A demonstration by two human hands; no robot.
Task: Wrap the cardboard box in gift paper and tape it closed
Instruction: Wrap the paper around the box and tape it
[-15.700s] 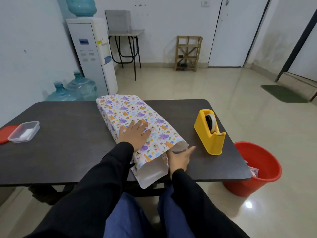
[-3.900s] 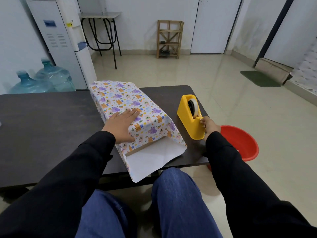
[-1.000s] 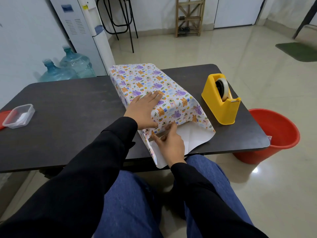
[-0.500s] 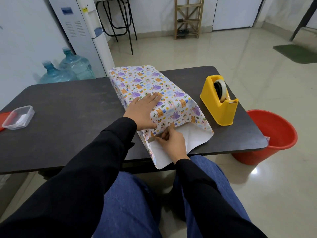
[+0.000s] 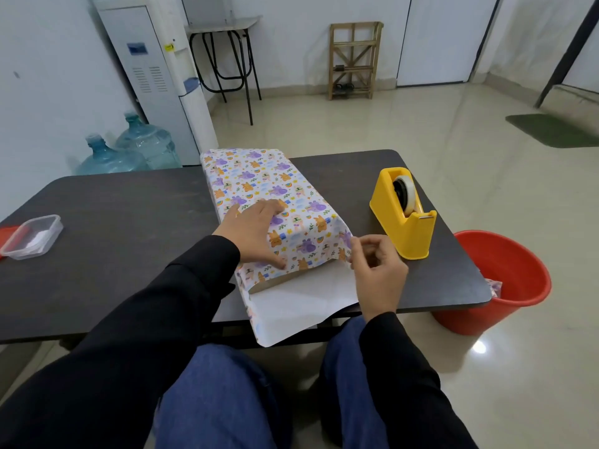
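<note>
Near end of the gift paper (image 5: pixel 291 299) gapes over the table (image 5: pixel 129 238) edge, the right hand (image 5: pixel 377 270) pinching its side with curled fingers. The left hand (image 5: pixel 252 234), fingers straight, pins the wrapped cardboard box (image 5: pixel 278 279) mid-table. End-folding is in hand: next, crease that flap inward, then tape from the dispenser (image 5: pixel 403 215)

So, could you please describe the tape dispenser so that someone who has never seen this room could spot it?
Look at the dark table, then its right end, between the paper-wrapped box and the red bucket on the floor. The tape dispenser stands there, just beyond the right hand. It is the only bright yellow thing on the table, a wedge holding a pale tape roll.
</note>
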